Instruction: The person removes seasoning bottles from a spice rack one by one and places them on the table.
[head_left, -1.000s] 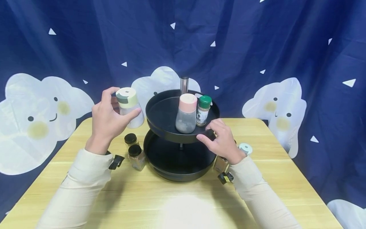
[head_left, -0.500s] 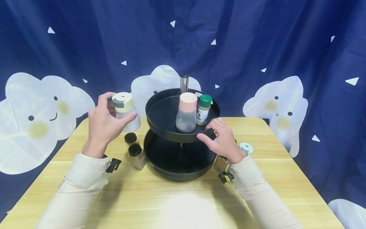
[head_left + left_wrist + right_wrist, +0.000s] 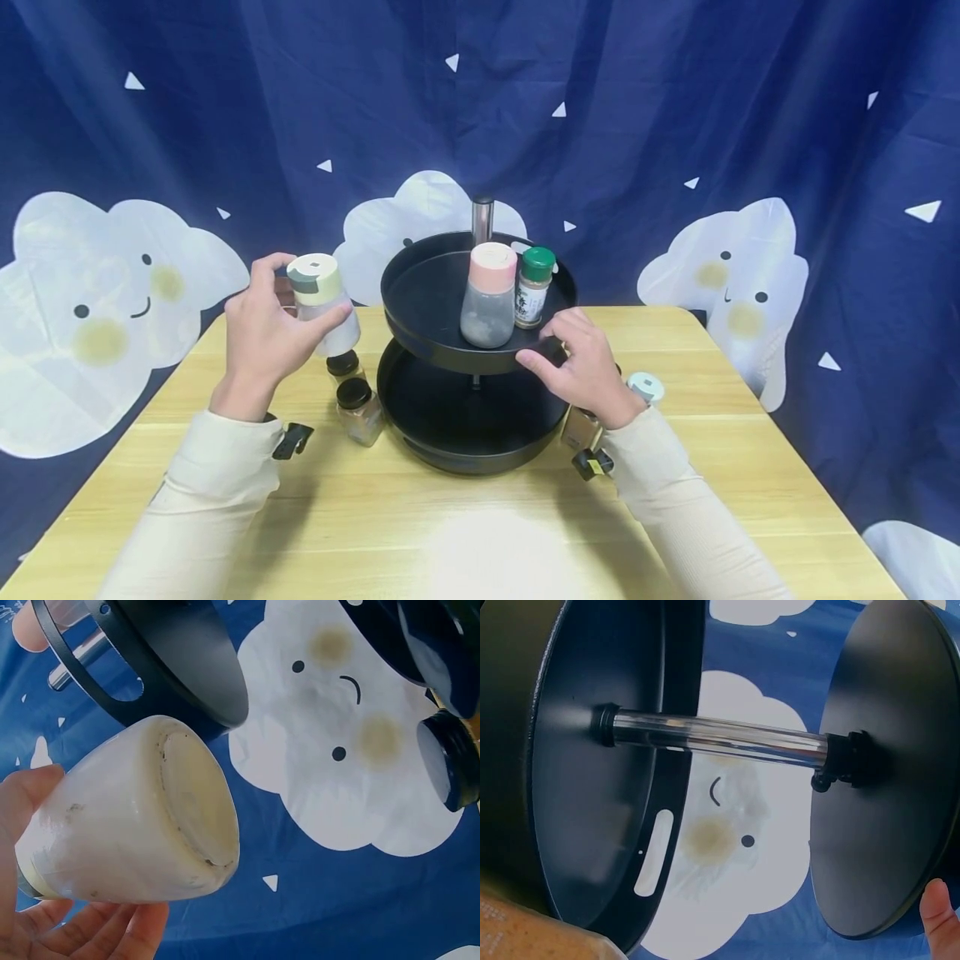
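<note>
My left hand holds a seasoning jar with a pale yellow-green lid, raised left of a black two-tier turntable rack. Its white body and base show in the left wrist view. At the rack's front right, my right hand grips the rim of the upper tray; its thumb touches that tray in the right wrist view. Standing on the upper tray are a pink-lidded seasoning bottle and a smaller green-capped spice bottle. The lower tray sits beneath.
Two black-capped spice jars stand on the wooden table left of the rack. Partly hidden by the right hand are a brown-filled jar and a pale-blue-lidded jar. A blue cloud-patterned curtain hangs behind.
My left hand has moved left and down with the seasoning jar, away from the rack. The right hand stays at the upper tray's rim.
</note>
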Available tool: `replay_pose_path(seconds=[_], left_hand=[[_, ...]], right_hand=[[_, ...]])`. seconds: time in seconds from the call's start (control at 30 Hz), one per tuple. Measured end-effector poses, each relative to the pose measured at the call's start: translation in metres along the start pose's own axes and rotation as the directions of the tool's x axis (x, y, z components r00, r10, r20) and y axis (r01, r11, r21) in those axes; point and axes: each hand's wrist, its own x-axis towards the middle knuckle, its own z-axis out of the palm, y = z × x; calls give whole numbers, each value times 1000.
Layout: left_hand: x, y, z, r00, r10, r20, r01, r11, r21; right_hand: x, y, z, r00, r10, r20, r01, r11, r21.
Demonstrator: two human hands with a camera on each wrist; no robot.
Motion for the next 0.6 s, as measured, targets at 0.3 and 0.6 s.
replay_pose_path(seconds=[0.3, 0.6], left_hand=[[-5, -10, 0, 999, -26, 32, 25, 999, 28], [-10, -19, 0, 999, -38, 6, 38, 999, 13]], right_hand=[[0, 0, 1, 1000, -16, -9, 16, 1000, 0], [1, 0, 0, 1000, -22, -3, 22, 1000, 14]])
